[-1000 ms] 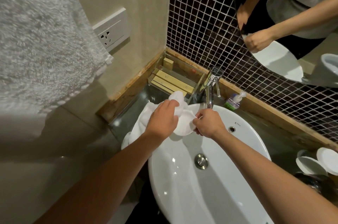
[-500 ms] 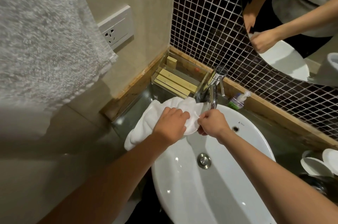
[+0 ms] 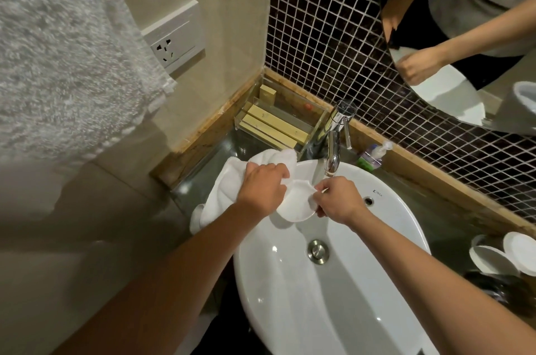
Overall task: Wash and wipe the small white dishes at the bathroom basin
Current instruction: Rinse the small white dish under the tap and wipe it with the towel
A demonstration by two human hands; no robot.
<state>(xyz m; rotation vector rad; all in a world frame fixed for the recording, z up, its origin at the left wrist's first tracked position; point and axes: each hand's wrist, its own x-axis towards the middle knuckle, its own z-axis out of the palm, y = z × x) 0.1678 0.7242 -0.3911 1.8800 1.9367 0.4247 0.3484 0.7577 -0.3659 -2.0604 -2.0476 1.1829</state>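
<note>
Over the far left rim of the white basin point(image 3: 362, 311) I hold a small white dish point(image 3: 297, 202). My right hand point(image 3: 338, 199) pinches the dish's right edge just below the tap spout. My left hand point(image 3: 262, 188) grips a white cloth point(image 3: 229, 180) and presses it against the dish's left side. The cloth trails off over the basin rim onto the counter. Two more small white dishes point(image 3: 493, 260) lie stacked on the counter at the right edge.
A chrome tap point(image 3: 335, 140) stands behind the basin, with a small pump bottle point(image 3: 372, 156) beside it. A clear tray point(image 3: 278, 122) with wooden blocks sits in the corner. A grey towel point(image 3: 58, 50) hangs at upper left, near a wall socket point(image 3: 175, 38).
The cloth covered the dish half a second ago; now my left hand has drawn it leftward and the dish's face shows. My right hand has shifted slightly along the dish's edge.
</note>
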